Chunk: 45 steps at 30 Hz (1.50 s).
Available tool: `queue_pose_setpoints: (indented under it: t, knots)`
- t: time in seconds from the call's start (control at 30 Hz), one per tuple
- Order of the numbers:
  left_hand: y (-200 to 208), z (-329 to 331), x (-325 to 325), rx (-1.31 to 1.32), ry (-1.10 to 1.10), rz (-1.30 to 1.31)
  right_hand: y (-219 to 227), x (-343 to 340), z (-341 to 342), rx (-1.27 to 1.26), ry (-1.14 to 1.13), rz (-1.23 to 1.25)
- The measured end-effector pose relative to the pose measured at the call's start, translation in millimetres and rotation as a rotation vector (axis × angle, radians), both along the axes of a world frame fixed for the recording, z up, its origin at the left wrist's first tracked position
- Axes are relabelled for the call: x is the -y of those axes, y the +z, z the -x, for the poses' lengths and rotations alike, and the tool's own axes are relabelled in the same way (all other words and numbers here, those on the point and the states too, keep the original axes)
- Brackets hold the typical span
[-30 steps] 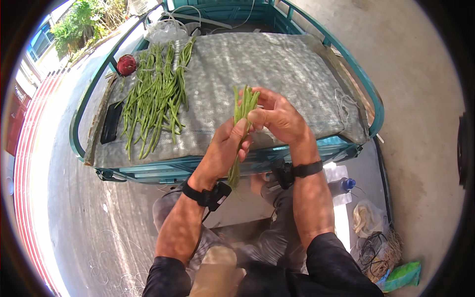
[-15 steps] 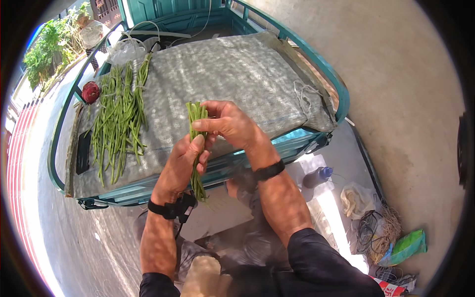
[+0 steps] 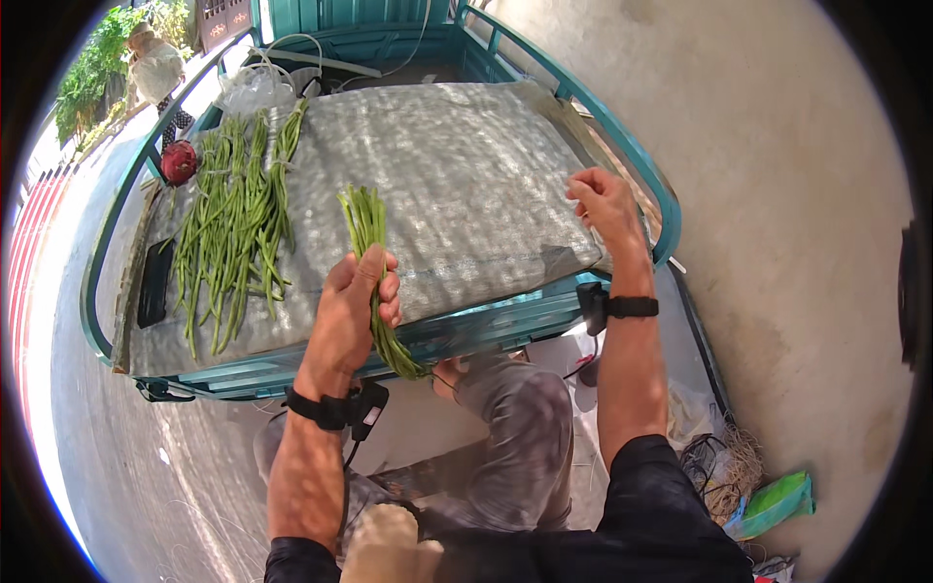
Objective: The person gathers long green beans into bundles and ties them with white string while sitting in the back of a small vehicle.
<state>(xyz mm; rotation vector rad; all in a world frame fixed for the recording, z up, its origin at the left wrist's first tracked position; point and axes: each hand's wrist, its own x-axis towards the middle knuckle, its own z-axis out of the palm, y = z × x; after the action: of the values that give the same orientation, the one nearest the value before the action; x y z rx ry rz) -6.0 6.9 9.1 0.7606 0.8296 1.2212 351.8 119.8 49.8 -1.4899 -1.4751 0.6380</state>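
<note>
My left hand (image 3: 358,301) is closed around one bunch of long beans (image 3: 369,255) at the near edge of the grey-matted cart bed (image 3: 466,165); my right hand (image 3: 604,202) hovers with loosely curled fingers, holding nothing, at its right rail. One loose pile of beans (image 3: 231,228) lies far left, a green packet (image 3: 777,497) near right on the ground.

Black short sleeves, bare forearms; a black wristband with a small clipped box and cable above each hand
</note>
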Motion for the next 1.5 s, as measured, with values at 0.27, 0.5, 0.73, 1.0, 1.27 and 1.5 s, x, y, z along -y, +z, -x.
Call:
queue_pose_setpoints:
  t: [0.27,0.5,0.73,1.0,1.27,1.5]
  knots:
    - [7.1,10.8,5.2,-0.11,0.015,-0.013,-6.5,-50.5,-83.3,0.417,-0.324,0.202]
    - [6.9,11.6,5.1,-0.158,0.021,-0.016,-19.0,-59.0,-65.3,0.773,-0.159,0.281]
    - [4.3,9.6,3.9,-0.17,0.007,-0.035,-33.9,-82.1,-96.2,0.689,-0.104,0.342]
    - [4.4,8.8,5.3,-0.173,-0.001,-0.05,-7.3,-68.8,-116.5,0.16,-0.104,0.123]
    - [6.8,11.2,6.7,-0.157,0.003,-0.024,44.4,-58.0,-105.6,-0.337,-0.025,-0.085]
    - [2.8,10.4,5.0,-0.111,-0.007,-0.041,92.7,-55.2,-103.7,-0.446,0.032,-0.187]
